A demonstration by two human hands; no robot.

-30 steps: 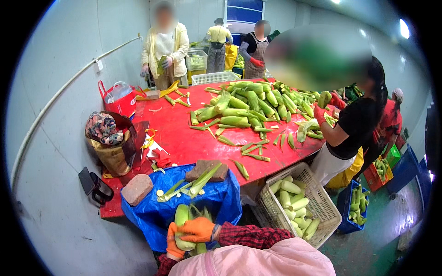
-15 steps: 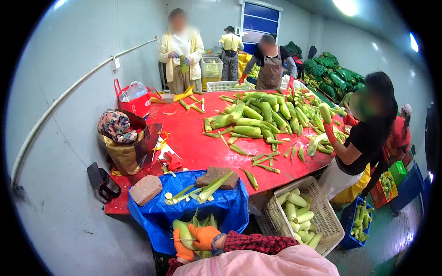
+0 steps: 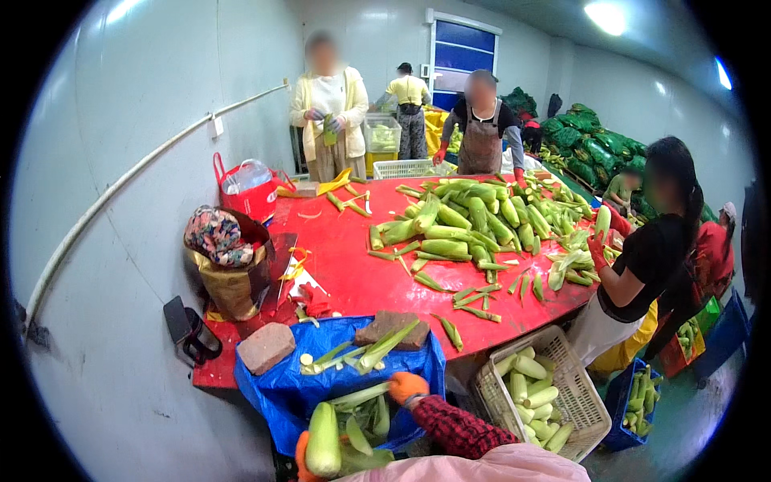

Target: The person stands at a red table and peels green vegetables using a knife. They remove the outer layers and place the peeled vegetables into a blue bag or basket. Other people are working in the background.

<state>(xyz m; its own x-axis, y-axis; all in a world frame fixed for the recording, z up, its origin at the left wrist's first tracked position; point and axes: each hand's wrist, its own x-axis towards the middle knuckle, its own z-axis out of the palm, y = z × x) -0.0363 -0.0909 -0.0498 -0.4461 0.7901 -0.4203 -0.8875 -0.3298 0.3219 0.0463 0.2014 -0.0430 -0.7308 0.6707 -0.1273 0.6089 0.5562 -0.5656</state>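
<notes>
At the bottom, my left hand (image 3: 303,458) in an orange glove is closed round the side of a green ear of corn (image 3: 324,438), which stands upright and hides most of the fingers. My right hand (image 3: 408,387), also gloved in orange, is closed at the end of a pale green husk leaf (image 3: 361,397) that stretches leftward toward the ear. Both are over a blue tarp (image 3: 269,402) hanging off the table edge, with loose husks (image 3: 358,434) lying in its hollow.
Two bricks (image 3: 266,348) (image 3: 392,329) weigh down the tarp on the red table (image 3: 353,277). Unhusked corn (image 3: 474,217) is heaped beyond. A crate (image 3: 582,402) of peeled ears stands at right. Co-workers stand around the table; one in black (image 3: 642,265) holds an ear.
My right hand has moved from the ear up and to the right, drawing a husk leaf along. The ear in my left hand now stands lower and more upright. The view has shifted slightly.
</notes>
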